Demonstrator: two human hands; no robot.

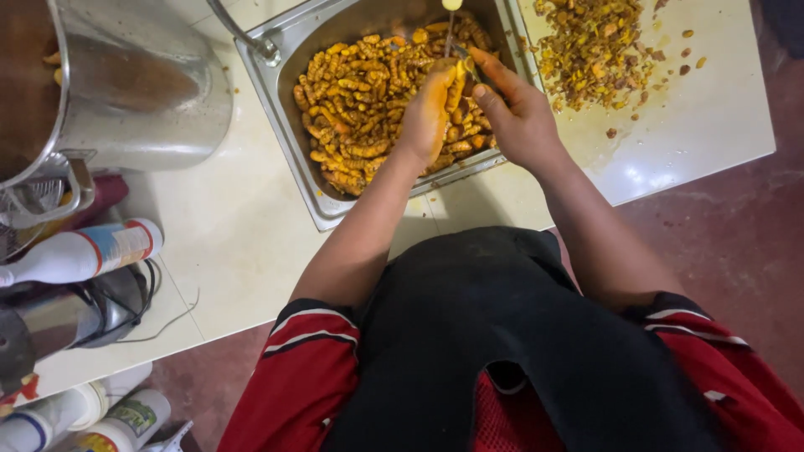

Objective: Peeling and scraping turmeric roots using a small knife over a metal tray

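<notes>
Nearest the lens: black apron (502,335) over red sleeves with white stripes (306,351), both bare forearms reaching forward from it. Left hand (429,113) stained orange-yellow, fingers curled closed around one turmeric root (456,84), held just above the heap. Right hand (519,113) close beside it on the right, fingers pinched shut on a small knife (469,65), blade laid against the held root; handle mostly hidden in the hand. Held root: knobbly, finger-shaped, bright orange, upright between thumb and fingers of the left hand, touching both hands. Below and around both hands: steel tray (289,125), rectangular, filled with a heap of similar orange roots (356,109), lying crosswise in all directions. Right of the tray, well apart from the hands: pile of brownish-yellow peelings (590,46) on the pale countertop (234,226), a few stray bits scattered beside it. Left of the tray: large steel pot (134,88) with a side handle. Further left, at the frame edge: white bottle (79,251) lying on its side, more bottles (84,418) lower down. Reddish-brown floor (720,243) on the right.
</notes>
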